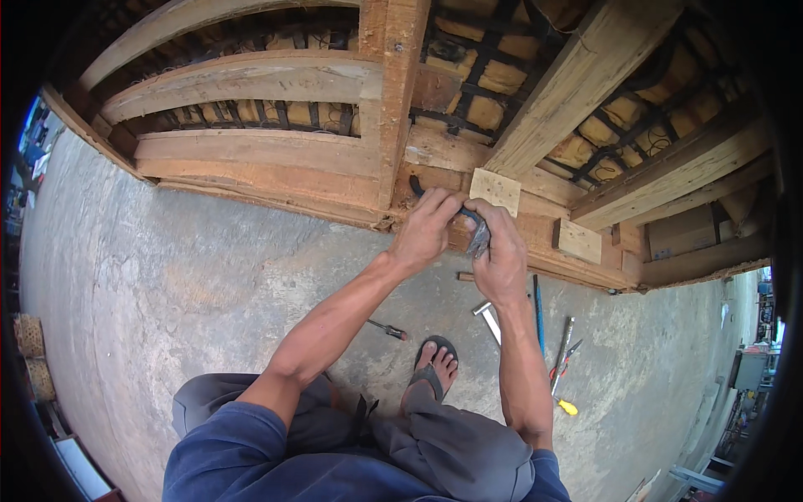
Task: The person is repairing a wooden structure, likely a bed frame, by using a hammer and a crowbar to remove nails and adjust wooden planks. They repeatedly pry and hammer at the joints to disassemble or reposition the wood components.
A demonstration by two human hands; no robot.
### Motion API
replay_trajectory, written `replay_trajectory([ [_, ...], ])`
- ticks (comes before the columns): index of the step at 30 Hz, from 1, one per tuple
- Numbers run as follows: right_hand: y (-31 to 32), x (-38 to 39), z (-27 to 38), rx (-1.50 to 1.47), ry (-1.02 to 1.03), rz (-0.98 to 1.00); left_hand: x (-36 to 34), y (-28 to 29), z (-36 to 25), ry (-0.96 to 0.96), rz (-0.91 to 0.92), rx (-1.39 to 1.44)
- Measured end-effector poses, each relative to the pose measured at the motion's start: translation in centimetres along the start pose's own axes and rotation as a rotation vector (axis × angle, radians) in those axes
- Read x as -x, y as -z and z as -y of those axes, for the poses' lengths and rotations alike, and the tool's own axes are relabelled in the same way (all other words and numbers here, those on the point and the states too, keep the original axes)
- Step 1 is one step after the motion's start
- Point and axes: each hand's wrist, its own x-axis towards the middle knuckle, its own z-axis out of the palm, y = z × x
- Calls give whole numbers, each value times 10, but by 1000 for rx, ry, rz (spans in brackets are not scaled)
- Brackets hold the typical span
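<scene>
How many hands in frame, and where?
2. Left hand: in front of the wooden frame, fingers curled. Right hand: just right of it, gripping a dark item. Picture's far edges are too unclear to rule out others.

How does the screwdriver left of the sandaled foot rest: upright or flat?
Flat: the screwdriver lies on the floor, shaft and handle along it, apart from the left hand and right hand.

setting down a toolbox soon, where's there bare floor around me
Bare grey concrete floor spreads left of the left forearm, below the brown wooden frame. Another patch lies right of the yellow-ended tool. It's crowded by the right forearm: silver-headed hammer, long blue bar. A slim dark screwdriver lies by the sandalled foot.
</scene>
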Motion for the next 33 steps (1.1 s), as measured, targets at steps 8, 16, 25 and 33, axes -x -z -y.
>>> replay_trajectory([
  [8, -7, -23, 14, 56, 11, 134, 2, 0, 12, 58, -144, 125],
  [16, -5, -43, 16, 99, -66, 184, -12, 6, 9, 88, -142, 118],
  [25, 6, 60, -11, 139, -490, 191, 1, 14, 20, 45, -163, 38],
  [33, 36, 323, -128, 631, -921, 167, -1, 14, 21, 114, -112, 27],
])
